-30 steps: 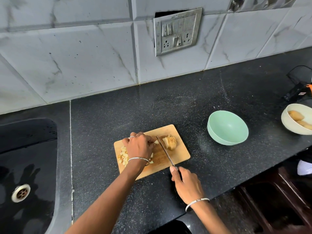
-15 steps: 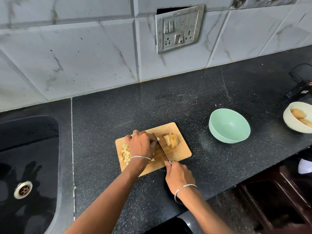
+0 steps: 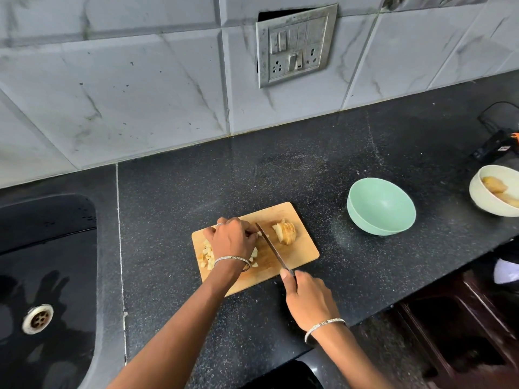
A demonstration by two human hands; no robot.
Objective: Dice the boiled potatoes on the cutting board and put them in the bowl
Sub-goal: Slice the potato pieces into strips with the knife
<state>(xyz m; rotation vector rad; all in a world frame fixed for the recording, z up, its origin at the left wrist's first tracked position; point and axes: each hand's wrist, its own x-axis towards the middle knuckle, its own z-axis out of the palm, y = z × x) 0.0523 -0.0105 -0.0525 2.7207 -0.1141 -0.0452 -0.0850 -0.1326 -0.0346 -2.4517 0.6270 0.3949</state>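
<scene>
Bench (image 3: 224, 169): black speckled stone, with grey marbled wall tiles (image 3: 112, 94) behind it.
Cutting board (image 3: 304, 255): pale wood, lying flat near the front edge of the bench, turned slightly askew.
Left grip (image 3: 233, 238): knuckles up on the left half of the board, fingers curled down, pale potato bits showing at the fingertips. Pinching or only pressing cannot be told. Silver bangle (image 3: 231, 259) on the wrist.
Right grip (image 3: 309, 300): wrapped around the knife handle just off the near edge of the board, thumb along the top.
Knife (image 3: 271, 245): blade lying diagonally across the board with the tip at the far side, just right of the left fingertips. Contact with the wood not clear.
Sliced potato (image 3: 286, 233): fanned slices on the far right part of the board, right of the blade and apart from it.
Diced pieces (image 3: 207, 255): small pale cubes on the left end of the board, with a few more just right of the left wrist.
Green bowl (image 3: 365, 223): on the bench right of the board, well apart from it, nothing visible inside.
White bowl (image 3: 477, 196): at the right edge of view, partly cut off, holding uncut potatoes (image 3: 494, 185).
Sink (image 3: 56, 248): black basin at the far left, metal drain (image 3: 38, 318) near its front.
Switch plate (image 3: 295, 46): metal, set in the tiles above the board.
Black object (image 3: 494, 144): far right on the bench, too cropped to identify.
</scene>
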